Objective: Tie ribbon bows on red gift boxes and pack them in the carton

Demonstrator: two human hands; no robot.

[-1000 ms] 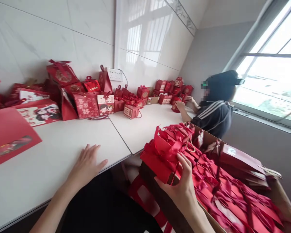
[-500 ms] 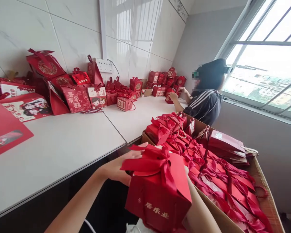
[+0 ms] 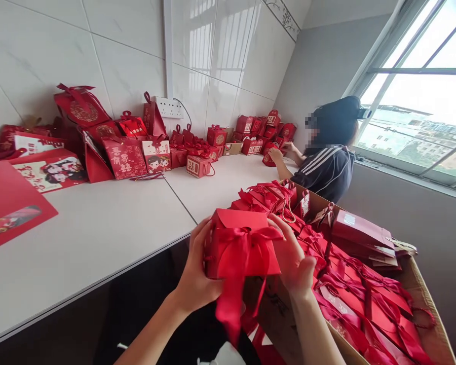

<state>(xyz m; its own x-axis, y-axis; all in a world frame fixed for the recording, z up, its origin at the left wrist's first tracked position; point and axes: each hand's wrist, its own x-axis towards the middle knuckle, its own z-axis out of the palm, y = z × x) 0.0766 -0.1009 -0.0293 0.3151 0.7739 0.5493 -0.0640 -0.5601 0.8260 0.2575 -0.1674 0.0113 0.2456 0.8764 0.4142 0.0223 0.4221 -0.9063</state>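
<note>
A red gift box (image 3: pixel 216 243) with a ribbon bow across its top is held up in front of me, tilted so its top flap shows. My left hand (image 3: pixel 197 266) is wrapped round its left side, thumb beneath. Against the box's right side rests my right hand (image 3: pixel 293 253), its fingers behind the edge and its thumb off the box. The loose ribbon tails (image 3: pixel 231 304) hang down in front, slightly blurred. Just right of my hands, a cardboard carton (image 3: pixel 427 304) holds rows of red boxes with bows.
Red boxes and bags (image 3: pixel 123 158) line the white table (image 3: pixel 110 228) along the tiled wall. A red envelope (image 3: pixel 13 203) lies at the left. Past the carton, a person in a dark striped top (image 3: pixel 327 170) handles a small red box near the window.
The held box has moved up and been turned, so its printed side no longer shows and the bow faces me. My hands now grip its two sides. The view has shifted slightly.
</note>
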